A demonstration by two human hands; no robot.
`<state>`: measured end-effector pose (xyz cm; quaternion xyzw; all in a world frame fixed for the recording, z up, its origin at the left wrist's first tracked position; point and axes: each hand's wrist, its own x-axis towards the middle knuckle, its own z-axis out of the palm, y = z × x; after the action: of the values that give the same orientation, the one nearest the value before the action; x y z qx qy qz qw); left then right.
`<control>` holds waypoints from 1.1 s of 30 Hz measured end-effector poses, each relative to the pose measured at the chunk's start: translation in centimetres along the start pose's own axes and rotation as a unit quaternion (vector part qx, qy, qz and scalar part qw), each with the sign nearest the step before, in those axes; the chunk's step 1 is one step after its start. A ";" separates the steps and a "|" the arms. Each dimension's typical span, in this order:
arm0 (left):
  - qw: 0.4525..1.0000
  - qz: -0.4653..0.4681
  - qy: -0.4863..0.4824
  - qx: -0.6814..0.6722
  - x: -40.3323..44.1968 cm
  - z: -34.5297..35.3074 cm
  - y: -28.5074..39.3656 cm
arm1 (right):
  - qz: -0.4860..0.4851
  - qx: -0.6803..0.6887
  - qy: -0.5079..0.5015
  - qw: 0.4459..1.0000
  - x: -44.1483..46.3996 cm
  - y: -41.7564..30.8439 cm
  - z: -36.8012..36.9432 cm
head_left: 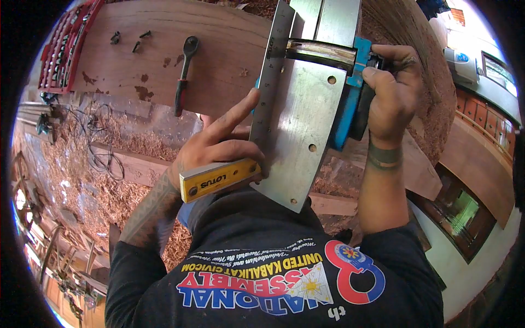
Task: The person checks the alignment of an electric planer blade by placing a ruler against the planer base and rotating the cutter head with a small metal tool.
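An electric hand planer (pixel 344 104) with a blue body is turned so its bare metal sole (pixel 303 120) faces me. Across the sole's left side, a try square's marked steel blade (pixel 268 82) stands on edge, reaching past the cutter slot (pixel 322 52). My left hand (pixel 221 139) grips the square near its yellow handle (pixel 219 180), lettered LOTUS, with the index finger stretched along the blade. On the planer's right side, my right hand (pixel 396 90) has thumb and fingers closed around a black part, mostly hidden by the hand.
A ratchet (pixel 186 74) lies on a wide wooden board (pixel 136 19) beside a few small dark parts (pixel 143 36). A red socket case (pixel 65 49) sits at the board's left end. Wood shavings (pixel 136 197) and a cable (pixel 98 158) cover the ground; a big timber piece (pixel 437 87) stands right.
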<state>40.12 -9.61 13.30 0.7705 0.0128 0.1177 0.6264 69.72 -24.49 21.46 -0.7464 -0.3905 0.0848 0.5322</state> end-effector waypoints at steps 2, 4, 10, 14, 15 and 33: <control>0.999 0.031 0.015 0.024 0.3 0.1 0.2 | 0.001 0.004 -0.001 1.000 0.0 0.0 0.0; 0.999 0.025 0.006 0.026 0.2 0.0 0.1 | 0.015 0.023 0.000 1.000 -0.2 -0.2 0.1; 1.000 0.009 0.009 -0.001 0.0 0.3 0.0 | -0.003 -0.003 -0.003 1.000 -0.1 -0.2 0.0; 1.000 -0.022 0.002 -0.010 -0.4 0.3 0.0 | -0.010 0.004 -0.010 1.000 -0.1 0.3 -0.2; 1.000 -0.021 0.003 -0.005 -0.4 0.3 0.0 | -0.005 0.005 -0.009 1.000 -0.1 0.2 -0.1; 1.000 0.016 0.019 0.018 -0.2 0.4 -0.4 | 0.019 0.031 -0.003 0.999 0.0 -0.1 0.0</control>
<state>40.10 -9.98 12.82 0.7795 0.0146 0.1418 0.6099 69.64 -24.49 21.49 -0.7367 -0.3753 0.1091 0.5518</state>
